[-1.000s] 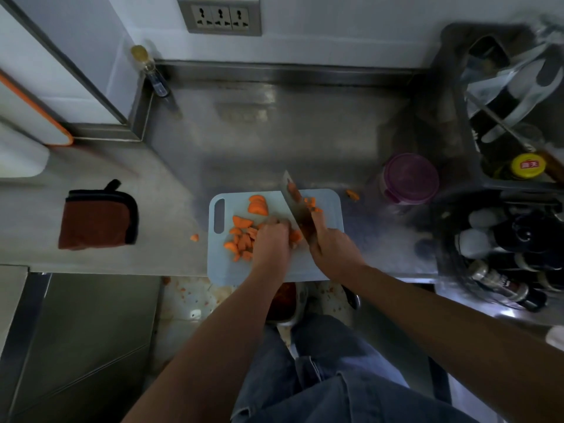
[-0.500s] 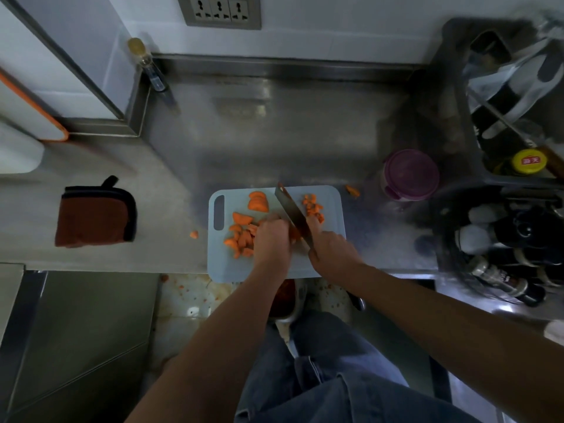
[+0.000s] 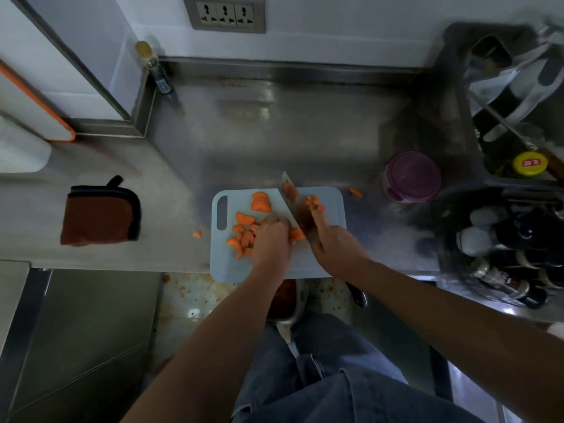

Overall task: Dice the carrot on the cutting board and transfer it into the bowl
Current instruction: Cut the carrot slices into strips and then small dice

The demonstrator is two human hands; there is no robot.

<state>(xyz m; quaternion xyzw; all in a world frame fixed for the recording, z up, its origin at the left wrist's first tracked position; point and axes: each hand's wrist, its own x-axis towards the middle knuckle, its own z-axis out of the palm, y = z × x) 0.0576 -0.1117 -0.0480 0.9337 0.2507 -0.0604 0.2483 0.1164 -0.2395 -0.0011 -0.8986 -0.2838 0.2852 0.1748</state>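
Observation:
A pale blue cutting board point(image 3: 329, 261) lies at the counter's front edge. Orange carrot pieces point(image 3: 245, 219) are spread over its left half, and a small diced pile point(image 3: 314, 203) sits at its upper right. My left hand point(image 3: 271, 239) presses down on carrot pieces in the middle of the board. My right hand point(image 3: 335, 242) grips a cleaver point(image 3: 294, 206), whose blade is raised and tilted just right of my left hand's fingers. A bowl point(image 3: 285, 303) with reddish contents sits below the counter edge, mostly hidden by my left arm.
A purple lidded container point(image 3: 412, 177) stands right of the board. A brown pot holder point(image 3: 99, 213) lies at the left. Stray carrot bits point(image 3: 197, 234) lie on the steel counter. A rack of bottles point(image 3: 515, 248) and a dish rack point(image 3: 512, 96) crowd the right side.
The cleaver's blade came down onto the board half a second ago and has lifted again. My left hand stays on the carrot pieces.

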